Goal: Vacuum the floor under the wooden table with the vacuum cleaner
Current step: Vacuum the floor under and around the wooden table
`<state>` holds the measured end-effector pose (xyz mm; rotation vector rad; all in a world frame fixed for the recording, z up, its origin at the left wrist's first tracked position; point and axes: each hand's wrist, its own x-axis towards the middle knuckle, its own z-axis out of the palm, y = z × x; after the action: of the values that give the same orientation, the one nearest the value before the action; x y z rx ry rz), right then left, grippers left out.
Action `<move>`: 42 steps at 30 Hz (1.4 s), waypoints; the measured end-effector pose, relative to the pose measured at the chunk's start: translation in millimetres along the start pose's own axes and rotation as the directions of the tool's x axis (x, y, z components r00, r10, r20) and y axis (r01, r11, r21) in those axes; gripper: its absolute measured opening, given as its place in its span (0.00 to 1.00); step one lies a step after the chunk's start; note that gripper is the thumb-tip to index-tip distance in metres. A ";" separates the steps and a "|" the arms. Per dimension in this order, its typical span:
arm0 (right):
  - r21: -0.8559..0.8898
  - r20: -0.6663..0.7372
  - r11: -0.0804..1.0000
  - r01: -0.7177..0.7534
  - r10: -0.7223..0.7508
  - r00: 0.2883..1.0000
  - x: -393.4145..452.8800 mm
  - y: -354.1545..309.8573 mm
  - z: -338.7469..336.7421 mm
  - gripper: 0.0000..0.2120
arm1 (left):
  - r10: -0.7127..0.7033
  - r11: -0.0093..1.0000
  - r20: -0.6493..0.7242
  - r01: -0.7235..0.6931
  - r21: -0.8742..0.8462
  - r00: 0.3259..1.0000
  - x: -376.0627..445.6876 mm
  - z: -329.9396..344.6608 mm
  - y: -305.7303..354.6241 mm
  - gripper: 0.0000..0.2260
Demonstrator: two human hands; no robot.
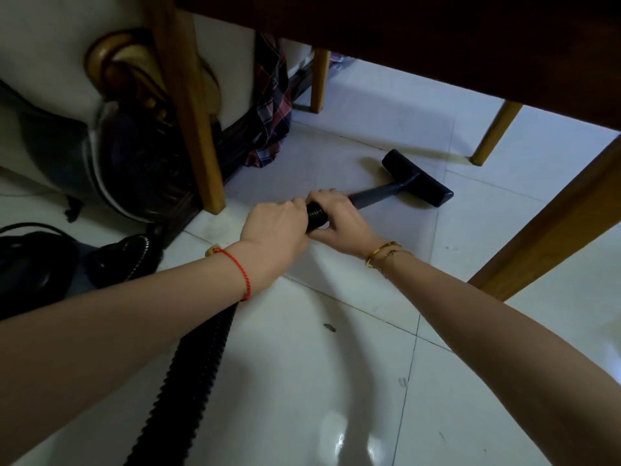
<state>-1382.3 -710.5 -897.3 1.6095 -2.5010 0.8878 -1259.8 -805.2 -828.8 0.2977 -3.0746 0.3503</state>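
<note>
hands wrap tight round the ribbed hose [201,364]: left hand [272,230], right hand [339,216] where it meets the hard tube [373,196]. the brush head [416,178] sits on the tile floor [336,381] under the wooden table [437,35], at two o'clock. the hose looks bendy; hold by the stiff tube to steer.

both hands [275,230] gripping ribbed vacuum hose [316,215], nozzle [418,178] on tiles under wooden table [437,35]
</note>
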 end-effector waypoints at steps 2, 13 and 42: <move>0.022 -0.004 1.000 0.014 -0.014 1.000 0.0 -19.3 11.3 0.11 | -0.022 1.000 0.001 0.022 0.007 1.000 -19.9 -1.9 -12.8 0.12; 0.070 -0.069 0.995 0.068 -0.063 0.996 -1.6 -104.7 49.7 0.12 | -0.154 0.983 0.012 0.155 -0.095 0.988 -110.3 -14.7 -61.6 0.16; 0.047 -0.303 0.972 -0.232 0.235 0.924 -34.9 -65.5 13.7 0.11 | 0.010 0.998 -0.024 -0.011 -0.054 1.000 -60.6 -28.6 -22.2 0.10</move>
<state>-1307.1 -707.8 -891.3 1.0844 -2.4957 1.0814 -1195.8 -808.7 -799.3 0.2733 -3.0570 0.2682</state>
